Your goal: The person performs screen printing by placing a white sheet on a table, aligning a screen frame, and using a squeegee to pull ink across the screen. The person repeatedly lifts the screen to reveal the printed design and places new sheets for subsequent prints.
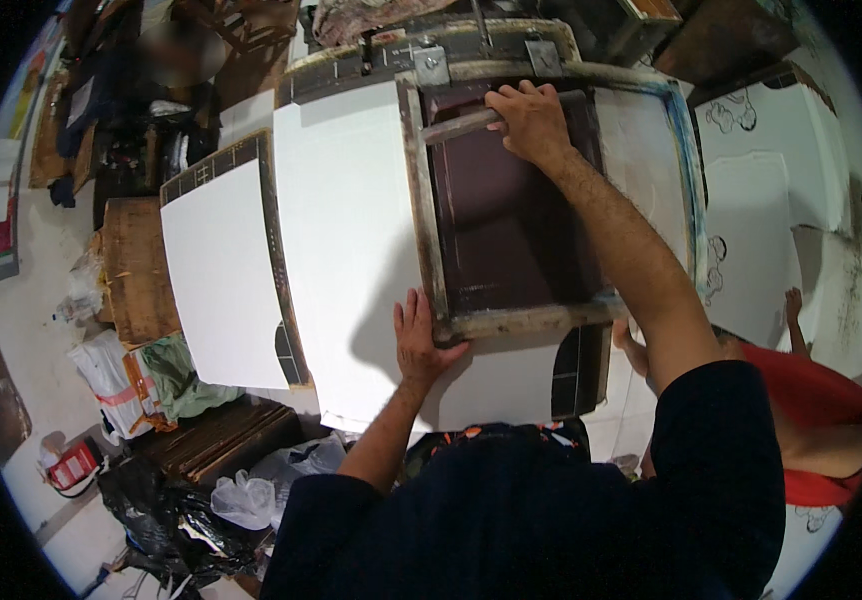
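A screen-printing frame [416,190] lies on a large white sheet [341,220], hinged at its far edge by metal clamps [431,66]. Its mesh [511,240] is dark maroon on the left, and pale with a blue edge on the right. At the far end of the mesh, my right hand [531,122] is closed around a squeegee [458,127] with a long greyish handle. My left hand [417,338] lies spread on the white sheet at the frame's near left corner, the thumb reaching along the frame's near edge. It holds nothing.
Left of the work stands another board with a white sheet [223,275]. Plastic bags [246,498] and brown boards [216,440] lie at lower left. On the right, a person in red [811,390] is close by, next to large white sheets with line drawings [751,205].
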Tool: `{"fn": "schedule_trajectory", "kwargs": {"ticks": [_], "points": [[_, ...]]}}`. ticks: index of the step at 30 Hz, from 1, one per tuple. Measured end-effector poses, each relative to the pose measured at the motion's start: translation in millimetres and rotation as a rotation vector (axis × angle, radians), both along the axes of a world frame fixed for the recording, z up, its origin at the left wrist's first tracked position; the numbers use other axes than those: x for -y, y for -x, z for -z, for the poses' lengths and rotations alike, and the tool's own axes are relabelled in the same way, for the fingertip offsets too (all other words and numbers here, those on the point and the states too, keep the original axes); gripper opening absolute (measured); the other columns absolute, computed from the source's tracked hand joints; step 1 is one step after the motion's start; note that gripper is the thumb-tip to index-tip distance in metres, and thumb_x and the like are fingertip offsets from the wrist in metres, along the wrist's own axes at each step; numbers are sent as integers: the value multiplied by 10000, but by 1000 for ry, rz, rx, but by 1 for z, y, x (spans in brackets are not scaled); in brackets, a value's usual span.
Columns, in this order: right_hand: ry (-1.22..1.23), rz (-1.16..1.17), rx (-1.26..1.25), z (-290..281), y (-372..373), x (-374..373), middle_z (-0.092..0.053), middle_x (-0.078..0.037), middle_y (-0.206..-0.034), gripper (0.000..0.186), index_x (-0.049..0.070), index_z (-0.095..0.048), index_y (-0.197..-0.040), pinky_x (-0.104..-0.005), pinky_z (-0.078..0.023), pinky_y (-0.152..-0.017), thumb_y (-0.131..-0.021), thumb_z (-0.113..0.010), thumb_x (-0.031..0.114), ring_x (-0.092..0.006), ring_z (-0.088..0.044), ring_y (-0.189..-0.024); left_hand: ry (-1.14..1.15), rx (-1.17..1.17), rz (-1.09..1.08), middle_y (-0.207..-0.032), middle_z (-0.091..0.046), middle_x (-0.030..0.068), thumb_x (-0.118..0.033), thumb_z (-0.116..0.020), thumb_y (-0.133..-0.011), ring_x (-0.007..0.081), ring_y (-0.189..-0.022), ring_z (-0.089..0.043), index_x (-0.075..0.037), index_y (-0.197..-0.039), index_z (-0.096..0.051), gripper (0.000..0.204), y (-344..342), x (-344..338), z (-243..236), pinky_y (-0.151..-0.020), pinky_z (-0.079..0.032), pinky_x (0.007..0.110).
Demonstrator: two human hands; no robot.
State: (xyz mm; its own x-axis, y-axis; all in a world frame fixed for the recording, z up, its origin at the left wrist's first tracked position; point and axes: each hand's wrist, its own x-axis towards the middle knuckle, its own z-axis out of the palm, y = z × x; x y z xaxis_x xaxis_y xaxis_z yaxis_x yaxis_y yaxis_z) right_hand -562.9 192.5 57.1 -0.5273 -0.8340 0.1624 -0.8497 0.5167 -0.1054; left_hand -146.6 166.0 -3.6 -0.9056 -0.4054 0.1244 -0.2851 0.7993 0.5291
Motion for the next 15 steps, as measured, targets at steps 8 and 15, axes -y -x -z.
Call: {"fn": "schedule_trajectory", "kwargs": {"ticks": [8,15], "points": [[15,-90,17,-8,-129,-103,-668,-22,-1105,489,182,-686,-1130,-467,-428,-960,-679,-871,156,-251,-616,-1097,58,-18,-1,-1528,-474,287,-410,-934,-640,414,-1496,-379,99,-1547,-334,1201,1,0,2,-1233,-237,609],[91,-13,113,-15,-178,-142,-649,-21,-1045,508,165,-677,-1084,-461,-418,-963,-621,-877,111,-252,-603,-1037,21,-6,14,-1538,-435,330,-409,-907,-683,436,-1498,-364,106,-1550,-322,1165,2,0,0,-1232,-237,616]]}}
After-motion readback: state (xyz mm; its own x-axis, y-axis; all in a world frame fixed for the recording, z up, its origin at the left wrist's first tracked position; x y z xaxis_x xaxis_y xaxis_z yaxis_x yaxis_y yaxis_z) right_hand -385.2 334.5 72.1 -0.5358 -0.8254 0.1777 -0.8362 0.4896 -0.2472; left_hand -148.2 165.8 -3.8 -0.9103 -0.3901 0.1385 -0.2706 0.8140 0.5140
